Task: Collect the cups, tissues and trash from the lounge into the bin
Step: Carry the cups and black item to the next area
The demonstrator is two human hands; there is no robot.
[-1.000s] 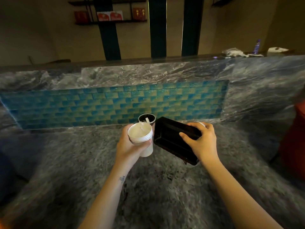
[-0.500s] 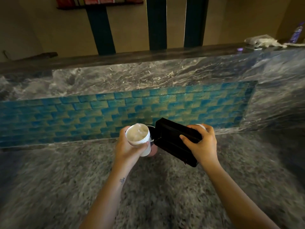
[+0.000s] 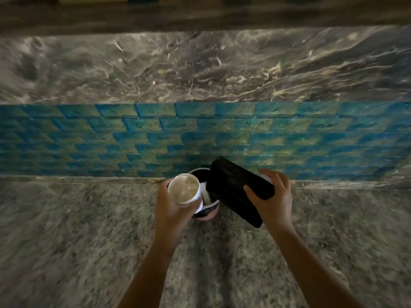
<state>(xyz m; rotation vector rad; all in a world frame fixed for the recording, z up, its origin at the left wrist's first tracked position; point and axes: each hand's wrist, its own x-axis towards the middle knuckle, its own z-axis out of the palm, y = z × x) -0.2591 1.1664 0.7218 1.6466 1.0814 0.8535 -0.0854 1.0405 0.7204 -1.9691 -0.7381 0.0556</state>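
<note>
Two bare forearms reach forward from the lower edge. The left hand (image 3: 171, 210) grips a white paper cup (image 3: 184, 190). Its fingers are curled round the far left side and its thumb is pressed on the near right side, just under the rim. The cup tilts so that its mouth faces up toward the camera, showing a pale brownish inside.

The right hand (image 3: 273, 201) holds a black rectangular plastic tray (image 3: 235, 190). The thumb lies flat on the tray's near face and the fingers are slightly spread and hooked over its far edge. A scrap of white shows behind those fingers; what it is cannot be told. The tray slants, its lower left corner dipping away from the thumb toward the left hand.

Between the two thumbs, and partly hidden by cup and tray, stands a small round bin with a dark liner and a pink base (image 3: 206, 215). Its open mouth lies just past the left fingertips, with the tray's lower corner over it. The cup is just beside the bin's left rim.

The bin stands on a speckled grey stone surface (image 3: 66, 241), blurred by motion. Beyond the fingertips of both hands rises a band of blue-green brick tiles (image 3: 133, 141), and above it a slab of grey veined marble (image 3: 200, 67).
</note>
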